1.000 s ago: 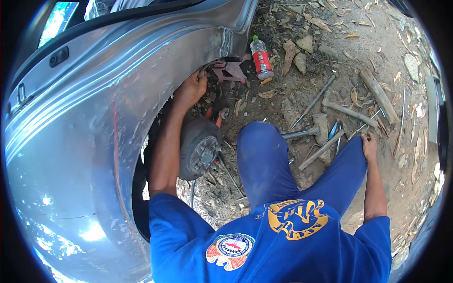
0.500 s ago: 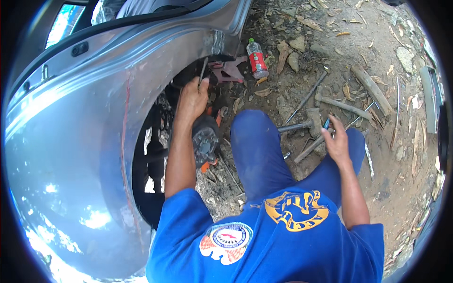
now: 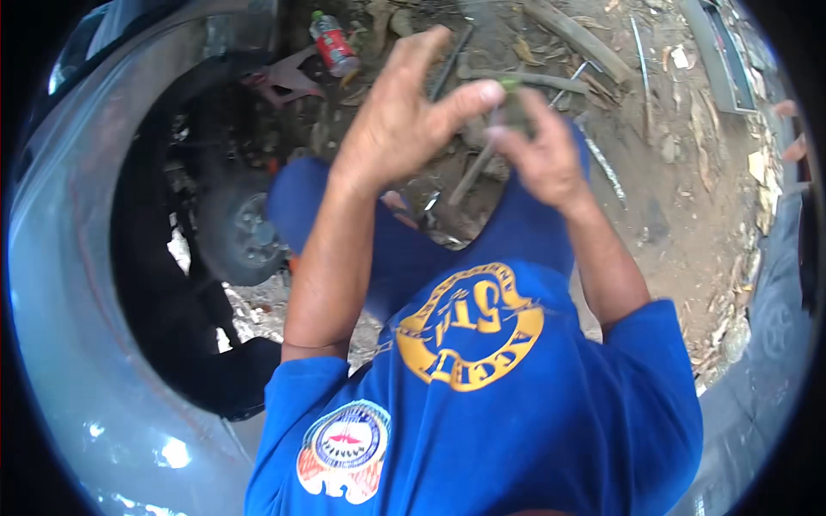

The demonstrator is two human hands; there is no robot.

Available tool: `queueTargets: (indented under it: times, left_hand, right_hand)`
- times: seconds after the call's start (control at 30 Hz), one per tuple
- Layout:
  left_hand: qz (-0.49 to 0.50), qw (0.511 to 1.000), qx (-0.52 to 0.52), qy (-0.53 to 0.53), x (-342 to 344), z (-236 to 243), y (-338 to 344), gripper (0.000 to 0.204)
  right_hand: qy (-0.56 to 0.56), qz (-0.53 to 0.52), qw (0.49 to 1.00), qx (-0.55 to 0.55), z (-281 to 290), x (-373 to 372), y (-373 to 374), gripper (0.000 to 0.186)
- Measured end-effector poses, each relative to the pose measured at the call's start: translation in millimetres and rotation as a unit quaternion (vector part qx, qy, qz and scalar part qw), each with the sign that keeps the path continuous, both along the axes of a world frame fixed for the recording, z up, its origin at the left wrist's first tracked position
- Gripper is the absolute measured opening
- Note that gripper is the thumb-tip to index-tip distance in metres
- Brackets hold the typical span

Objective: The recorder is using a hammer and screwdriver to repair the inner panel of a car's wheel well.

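My left hand (image 3: 404, 120) is raised in front of my knees, its fingers stretched out and the thumb apart; I see nothing in it. The thumb tip comes close to my right hand (image 3: 546, 155). Between the right thumb and fingers shows a small greenish thing (image 3: 514, 101), too blurred to name. To the left, inside the dark wheel arch (image 3: 129, 258) of a silver car body (image 3: 64, 292), sits a bare round wheel hub (image 3: 249, 225). A reddish metal stand (image 3: 288, 79) is on the ground beside the arch.
A plastic bottle with red label (image 3: 334, 45) lies beyond the stand. Wooden pieces (image 3: 585, 39), a stick-like handle (image 3: 471, 176) and thin metal rods (image 3: 607, 168) are scattered on the dirt. A grey metal channel (image 3: 721, 56) lies far right. Part of another person (image 3: 793, 146) shows at the right edge.
My left hand has left the wheel arch and moved right, without the thin rod it held. Both hands are now close together. My view has shifted, and the shirt fills more of it.
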State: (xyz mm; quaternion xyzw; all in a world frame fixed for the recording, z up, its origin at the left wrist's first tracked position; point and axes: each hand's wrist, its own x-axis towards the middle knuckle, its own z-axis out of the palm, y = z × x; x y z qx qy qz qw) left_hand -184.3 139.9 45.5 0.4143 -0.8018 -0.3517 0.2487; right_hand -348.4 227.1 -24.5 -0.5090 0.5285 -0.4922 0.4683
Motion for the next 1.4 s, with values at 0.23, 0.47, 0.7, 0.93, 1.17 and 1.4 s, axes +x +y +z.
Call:
queueTargets:
  times: [0.23, 0.47, 0.7, 0.93, 1.17, 1.4]
  left_hand:
    - [0.129, 0.973, 0.079, -0.175, -15, -182, -54, 0.059]
    - [0.007, 0.926, 0.213, -0.311, -6, -261, 40, 0.033]
    - [0.060, 0.907, 0.255, -0.330, -14, -298, 86, 0.048]
    - [-0.020, 0.821, 0.529, -0.212, -2, -292, 75, 0.046]
    - [0.222, 0.849, 0.348, -0.330, 71, -321, 106, 0.025]
    - [0.289, 0.787, 0.407, -0.363, 73, -326, 138, 0.023]
  right_hand:
    - [0.322, -0.248, 0.862, 0.302, -232, -179, 117, 0.055]
    - [0.370, -0.215, 0.819, 0.381, -270, -144, 171, 0.044]
    - [0.271, -0.139, 0.835, 0.458, -255, -170, 151, 0.051]
    - [0.437, -0.083, 0.839, 0.312, -237, -205, 103, 0.039]
    - [0.389, -0.087, 0.821, 0.410, -257, -224, 80, 0.046]
    - [0.437, -0.043, 0.801, 0.406, -263, -243, 78, 0.043]
